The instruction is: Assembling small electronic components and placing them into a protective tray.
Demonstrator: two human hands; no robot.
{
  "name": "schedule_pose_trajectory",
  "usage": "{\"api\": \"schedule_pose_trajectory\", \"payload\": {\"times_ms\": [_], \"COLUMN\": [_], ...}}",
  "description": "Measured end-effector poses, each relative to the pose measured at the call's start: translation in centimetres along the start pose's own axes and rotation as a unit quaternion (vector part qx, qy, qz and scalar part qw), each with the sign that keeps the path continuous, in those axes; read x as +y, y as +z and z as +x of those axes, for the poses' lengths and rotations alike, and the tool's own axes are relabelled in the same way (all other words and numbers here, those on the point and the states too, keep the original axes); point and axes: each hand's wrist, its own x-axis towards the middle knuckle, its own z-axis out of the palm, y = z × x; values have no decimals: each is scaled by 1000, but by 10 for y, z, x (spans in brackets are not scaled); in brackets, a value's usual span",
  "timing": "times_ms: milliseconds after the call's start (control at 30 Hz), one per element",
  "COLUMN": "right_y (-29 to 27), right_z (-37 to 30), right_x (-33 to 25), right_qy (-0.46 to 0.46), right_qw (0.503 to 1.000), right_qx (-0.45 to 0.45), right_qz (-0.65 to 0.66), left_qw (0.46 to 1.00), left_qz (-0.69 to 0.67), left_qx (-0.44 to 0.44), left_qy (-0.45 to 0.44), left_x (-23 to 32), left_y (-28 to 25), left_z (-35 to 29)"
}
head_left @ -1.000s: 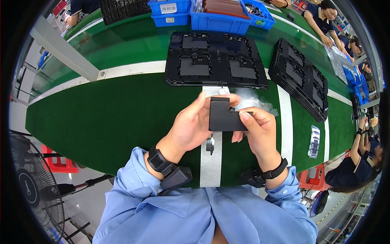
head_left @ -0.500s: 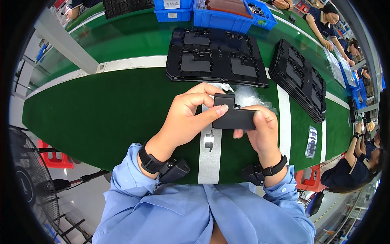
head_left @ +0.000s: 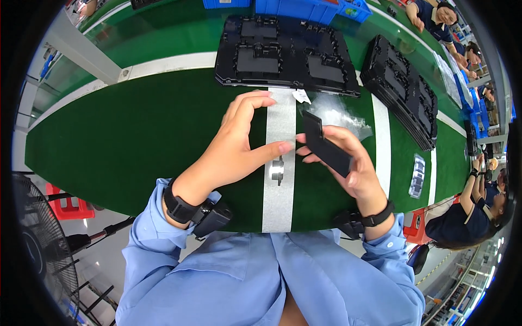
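Note:
My right hand (head_left: 348,163) grips a flat black rectangular part (head_left: 325,144), tilted edge-on above the green belt (head_left: 136,130). My left hand (head_left: 239,144) hovers just left of it with fingers spread and holds nothing; its thumb tip almost meets my right fingers. A clear plastic bag (head_left: 340,115) with a small white tag (head_left: 300,96) lies on the belt behind the part. A small metal fitting (head_left: 277,169) sits on the grey strip (head_left: 278,201) below my hands.
A large black moulded tray (head_left: 288,54) lies across the belt ahead, and a stack of similar trays (head_left: 405,92) is at the right. Blue bins (head_left: 304,8) line the far side. Other people work at the right edge. A fan (head_left: 32,239) stands at lower left.
My left hand has let go of the black part and opened. My right hand alone now holds the part, turned edge-on and shifted to the right.

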Motion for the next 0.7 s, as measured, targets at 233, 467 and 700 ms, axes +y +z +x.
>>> {"api": "schedule_pose_trajectory", "payload": {"times_ms": [233, 467, 700], "right_y": [-1, 7, 10], "right_z": [-22, -22, -22], "right_x": [-5, 1, 6], "right_qy": [-88, -75, -63], "right_qw": [864, 811, 783], "right_qx": [-63, -96, -101], "right_qz": [-491, -573, -611], "left_qw": [954, 948, 941], "left_qz": [275, 273, 282], "left_qx": [-113, -149, -177], "left_qy": [-50, -72, -66], "left_x": [4, 10, 10], "left_y": [6, 6, 5], "left_z": [-19, -21, -19]}}
